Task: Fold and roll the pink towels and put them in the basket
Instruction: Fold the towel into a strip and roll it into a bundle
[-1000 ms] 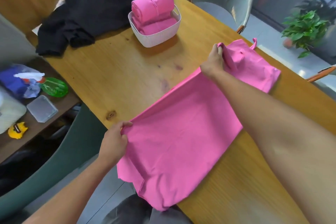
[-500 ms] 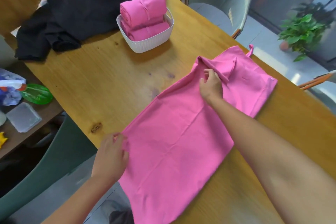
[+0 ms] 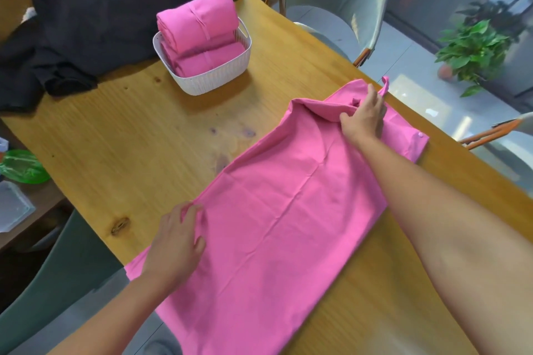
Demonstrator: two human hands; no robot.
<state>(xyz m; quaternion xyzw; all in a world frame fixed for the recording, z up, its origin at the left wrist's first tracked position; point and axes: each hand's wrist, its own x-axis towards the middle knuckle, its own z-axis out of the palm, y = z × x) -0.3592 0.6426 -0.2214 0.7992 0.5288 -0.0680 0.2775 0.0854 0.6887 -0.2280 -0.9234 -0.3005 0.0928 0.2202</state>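
A pink towel (image 3: 288, 210) lies spread across the wooden table (image 3: 144, 153), its near end hanging over the table's front edge. My left hand (image 3: 176, 242) pinches the towel's left edge near the table's front. At the far end, my right hand (image 3: 364, 118) grips a folded-over flap of the same towel. A white basket (image 3: 213, 79) stands further back and holds two rolled pink towels (image 3: 199, 23), one stacked on the other.
A heap of black cloth (image 3: 86, 23) covers the table's far left. A grey chair (image 3: 340, 0) stands at the back right, a potted plant (image 3: 473, 49) on the floor beyond. A lower side table at left carries a green object (image 3: 23, 166) and a clear box (image 3: 11, 204).
My right hand carried the towel's far edge over toward the right, laying a fold. My left hand shifted along the near left edge onto the cloth. The camera view shifted a little.
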